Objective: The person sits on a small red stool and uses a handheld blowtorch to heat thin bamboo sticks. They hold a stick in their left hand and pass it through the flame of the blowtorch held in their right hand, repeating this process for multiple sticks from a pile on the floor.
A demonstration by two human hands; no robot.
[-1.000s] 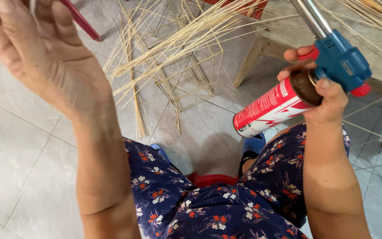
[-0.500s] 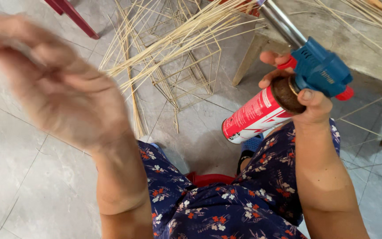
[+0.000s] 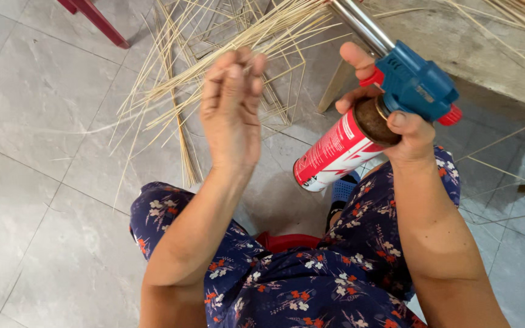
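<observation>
The right hand grasps a red gas canister fitted with a blue torch head. The left hand, at frame centre, holds nothing, fingers loosely together above the bamboo strips.

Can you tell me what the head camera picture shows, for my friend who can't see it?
A seated person's right hand grips a red gas can topped with a blue torch head and a metal nozzle. Their left hand is raised, empty, above thin bamboo strips scattered on the grey tiled floor.
</observation>
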